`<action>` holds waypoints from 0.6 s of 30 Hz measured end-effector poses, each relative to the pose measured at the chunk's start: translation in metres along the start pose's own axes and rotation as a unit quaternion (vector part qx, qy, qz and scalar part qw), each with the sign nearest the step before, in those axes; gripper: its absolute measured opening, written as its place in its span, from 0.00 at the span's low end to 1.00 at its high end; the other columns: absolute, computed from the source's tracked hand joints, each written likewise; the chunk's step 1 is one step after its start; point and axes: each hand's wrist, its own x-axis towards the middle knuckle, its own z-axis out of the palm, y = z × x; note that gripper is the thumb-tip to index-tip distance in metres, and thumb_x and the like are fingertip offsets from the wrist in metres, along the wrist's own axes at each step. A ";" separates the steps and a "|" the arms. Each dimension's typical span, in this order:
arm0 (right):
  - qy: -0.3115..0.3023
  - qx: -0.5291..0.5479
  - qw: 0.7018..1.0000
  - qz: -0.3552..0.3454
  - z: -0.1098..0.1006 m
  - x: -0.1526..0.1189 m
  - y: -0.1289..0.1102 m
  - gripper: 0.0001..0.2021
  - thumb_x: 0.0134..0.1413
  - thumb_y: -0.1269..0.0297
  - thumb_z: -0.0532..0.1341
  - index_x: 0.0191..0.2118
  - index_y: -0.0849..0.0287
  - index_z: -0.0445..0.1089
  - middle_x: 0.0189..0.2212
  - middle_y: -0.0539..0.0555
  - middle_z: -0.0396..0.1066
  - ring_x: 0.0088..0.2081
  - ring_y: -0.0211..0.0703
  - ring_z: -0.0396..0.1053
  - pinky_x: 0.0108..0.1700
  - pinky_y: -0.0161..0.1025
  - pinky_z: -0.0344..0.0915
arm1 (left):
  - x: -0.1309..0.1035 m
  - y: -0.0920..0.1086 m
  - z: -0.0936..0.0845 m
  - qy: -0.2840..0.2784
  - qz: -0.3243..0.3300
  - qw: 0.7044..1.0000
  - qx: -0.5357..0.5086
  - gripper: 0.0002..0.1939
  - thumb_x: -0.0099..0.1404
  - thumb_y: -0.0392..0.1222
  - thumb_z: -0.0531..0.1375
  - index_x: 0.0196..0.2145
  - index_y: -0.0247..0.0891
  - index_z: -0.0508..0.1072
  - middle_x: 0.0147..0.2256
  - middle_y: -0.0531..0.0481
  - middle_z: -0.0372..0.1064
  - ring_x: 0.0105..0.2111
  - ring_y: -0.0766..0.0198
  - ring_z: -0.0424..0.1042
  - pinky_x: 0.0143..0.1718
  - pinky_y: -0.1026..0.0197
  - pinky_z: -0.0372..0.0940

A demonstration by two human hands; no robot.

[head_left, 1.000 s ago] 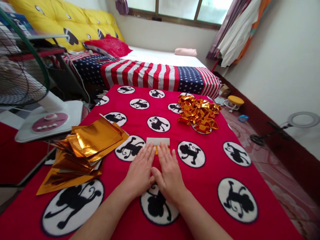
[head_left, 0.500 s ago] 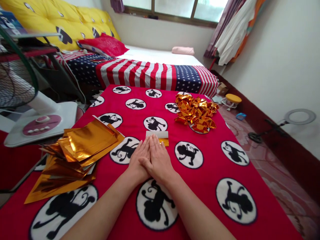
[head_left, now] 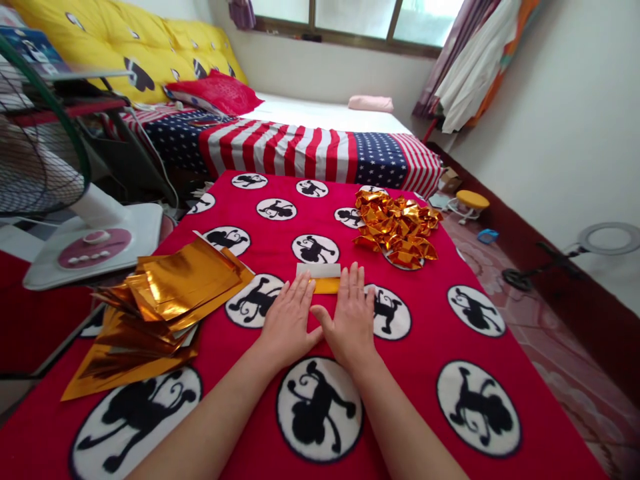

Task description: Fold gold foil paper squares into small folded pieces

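Cannot see the near left corner of the folded sheet [head_left: 327,285], covered by the left hand [head_left: 289,327], nor the palm of the right hand [head_left: 351,323]. Cannot count the overlapping foil sheets [head_left: 190,277] left of the hands, or the heaped foil pieces [head_left: 397,227] beyond them, rightward. Lose part of the fan [head_left: 100,205], far left, past the view's edge.

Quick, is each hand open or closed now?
Left hand: open, palm down, over the left end of the gold paper.
Right hand: open, palm down, at its right end.
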 end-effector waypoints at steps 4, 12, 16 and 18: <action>-0.085 0.042 0.987 -0.126 0.001 -0.004 -0.011 0.39 0.62 0.42 0.45 0.68 0.68 0.46 0.69 0.62 0.41 0.70 0.49 0.36 0.68 0.53 0.36 | 0.000 -0.003 0.002 -0.024 0.006 1.000 0.002 0.39 0.61 0.48 0.54 0.65 0.28 0.53 0.68 0.36 0.44 0.68 0.53 0.43 0.68 0.50 0.40; -0.101 -0.007 0.993 -0.056 0.001 0.000 0.010 0.28 0.66 0.57 0.45 0.68 0.63 0.50 0.69 0.59 0.41 0.70 0.48 0.39 0.67 0.55 0.39 | 0.000 -0.001 -0.013 -0.022 0.001 0.999 -0.034 0.38 0.62 0.50 0.56 0.65 0.29 0.55 0.68 0.36 0.43 0.68 0.50 0.44 0.66 0.43 0.44; -0.094 -0.019 0.993 -0.062 0.002 -0.002 0.007 0.27 0.66 0.61 0.45 0.68 0.62 0.48 0.69 0.58 0.41 0.70 0.48 0.38 0.67 0.55 0.39 | 0.003 0.015 -0.020 0.013 0.077 0.994 -0.071 0.33 0.61 0.33 0.53 0.65 0.36 0.57 0.69 0.44 0.39 0.69 0.53 0.36 0.68 0.43 0.40; -0.099 -0.020 0.993 -0.066 0.003 -0.003 0.007 0.27 0.66 0.62 0.45 0.69 0.61 0.47 0.69 0.57 0.41 0.70 0.47 0.38 0.67 0.55 0.40 | 0.005 0.020 -0.016 -0.022 0.135 0.985 -0.108 0.37 0.59 0.28 0.49 0.67 0.34 0.52 0.69 0.45 0.39 0.69 0.59 0.38 0.68 0.49 0.44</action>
